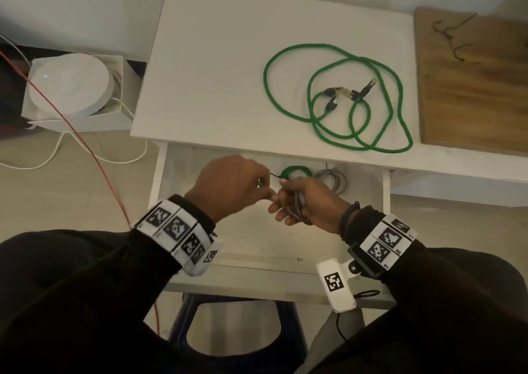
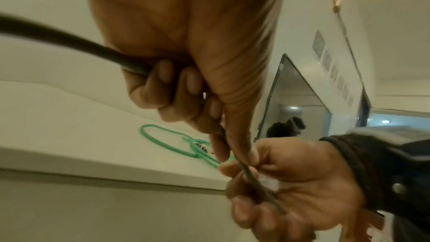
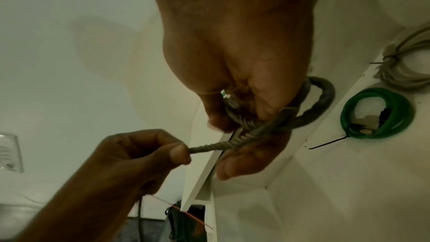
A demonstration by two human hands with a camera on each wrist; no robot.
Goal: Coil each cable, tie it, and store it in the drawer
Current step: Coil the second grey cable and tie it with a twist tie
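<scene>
Over the open white drawer (image 1: 257, 230) my right hand (image 1: 285, 205) grips a small dark grey cable coil (image 1: 297, 202); the right wrist view shows the coil (image 3: 321, 102) looping out beyond the right hand (image 3: 232, 62). My left hand (image 1: 264, 188) pinches the coil's tail (image 3: 209, 148), which is wound tightly around the bundle, and holds it taut to the left. In the left wrist view the same dark cable (image 2: 58, 38) runs through the curled left hand (image 2: 186, 98) down to the right hand (image 2: 291, 181). A loose green cable (image 1: 334, 93) sprawls on the tabletop.
Inside the drawer's back lie a tied green coil (image 1: 295, 170) and a tied pale grey coil (image 1: 334, 180). A wooden board (image 1: 471, 88) adjoins the white table (image 1: 214, 59) on the right. On the floor at left are a round white device (image 1: 71, 85) and a red wire (image 1: 85, 145).
</scene>
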